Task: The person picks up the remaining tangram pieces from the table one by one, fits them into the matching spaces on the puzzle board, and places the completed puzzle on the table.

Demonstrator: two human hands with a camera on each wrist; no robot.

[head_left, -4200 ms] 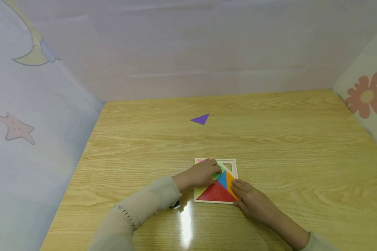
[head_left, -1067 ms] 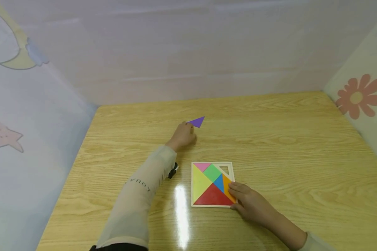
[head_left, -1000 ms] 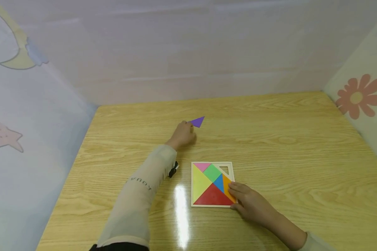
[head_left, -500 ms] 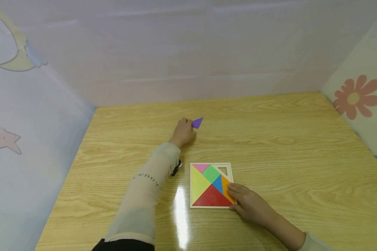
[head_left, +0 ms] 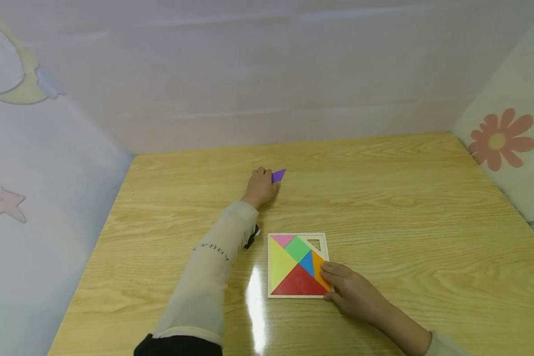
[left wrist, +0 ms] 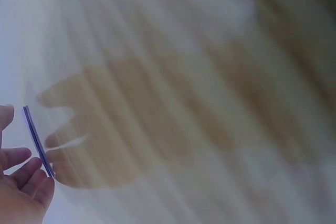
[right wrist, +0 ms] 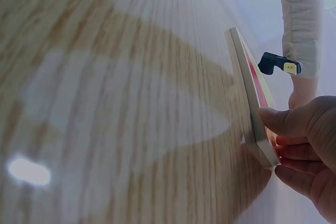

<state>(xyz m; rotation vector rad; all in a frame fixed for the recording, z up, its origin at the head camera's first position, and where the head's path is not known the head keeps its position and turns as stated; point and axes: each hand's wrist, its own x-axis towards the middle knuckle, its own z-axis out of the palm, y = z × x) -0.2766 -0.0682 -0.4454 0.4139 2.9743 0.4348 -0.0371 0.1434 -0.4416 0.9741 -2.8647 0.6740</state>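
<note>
My left hand (head_left: 261, 187) reaches over a purple triangle piece (head_left: 278, 175) on the far part of the table, covering its left part. In the left wrist view, the purple piece (left wrist: 35, 135) shows edge-on; some fingertips (left wrist: 48, 184) touch its lower end while the thumb stands apart. Nearer me lies a square wooden tangram board (head_left: 269, 267) with yellow, pink, green, blue, orange and red pieces. A bare recess shows in its far right corner. My right hand (head_left: 356, 291) grips the board's near right corner, thumb at the front edge, fingers over the orange piece (head_left: 319, 271).
The wood-grain table (head_left: 405, 222) is bordered by a pale wall (head_left: 267, 74) at the back and decorated walls at both sides. A black wrist camera (head_left: 251, 237) sits under the left sleeve, just left of the board.
My left hand has left the board, reached out to the purple triangle and now covers more of it. The right hand stays at the board's corner. The head view has shifted slightly.
</note>
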